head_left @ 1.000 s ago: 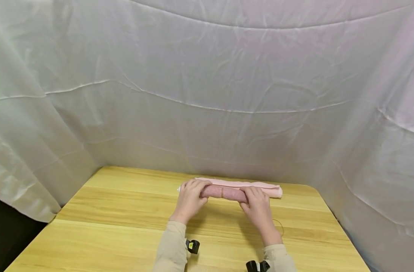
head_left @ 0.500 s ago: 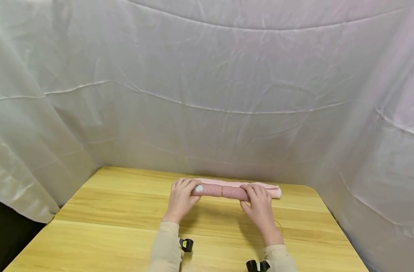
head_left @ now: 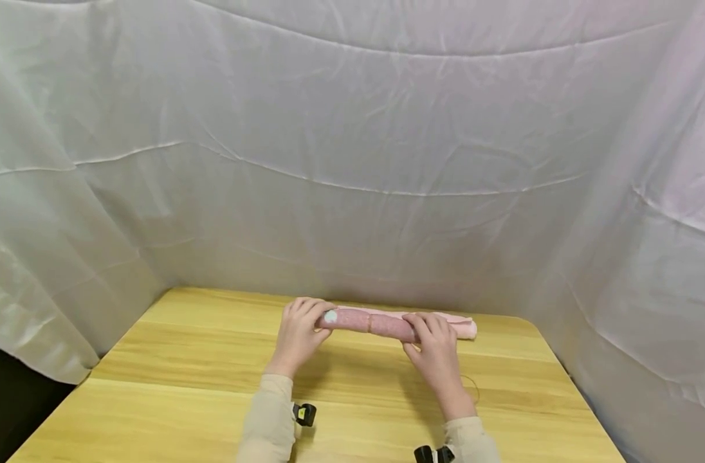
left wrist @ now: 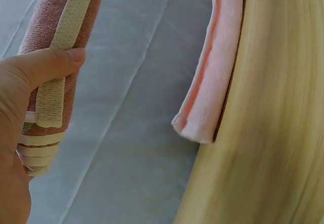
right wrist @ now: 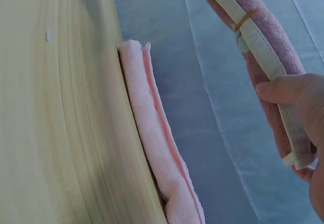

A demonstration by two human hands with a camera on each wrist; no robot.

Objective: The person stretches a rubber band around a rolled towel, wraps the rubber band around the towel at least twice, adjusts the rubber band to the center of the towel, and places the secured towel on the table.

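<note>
Both hands hold a rolled dusky-pink towel (head_left: 352, 320) in the air, with a tan rubber band (right wrist: 248, 19) round its middle. My left hand (head_left: 298, 331) grips the left end, thumb pressed over the pale woven edge strip (left wrist: 65, 29). At the other end, my right hand (head_left: 436, 347) grips the roll with its thumb on the near side. A pale round patch (head_left: 330, 316) shows beside the left fingers. Behind the raised roll, a light pink rolled towel (head_left: 465, 329) lies on the table, partly hidden by the hands and the held towel in the head view.
The wooden table (head_left: 184, 360) spreads out before the person. A loose thin rubber band (head_left: 473, 389) lies right of the right forearm. A pale hanging cloth (head_left: 341, 161) stands close behind the table's far edge and along its sides.
My left hand has moved left, uncovering the pale patch and more of the towel roll. The right hand has stayed nearly in place, still gripping its end.
</note>
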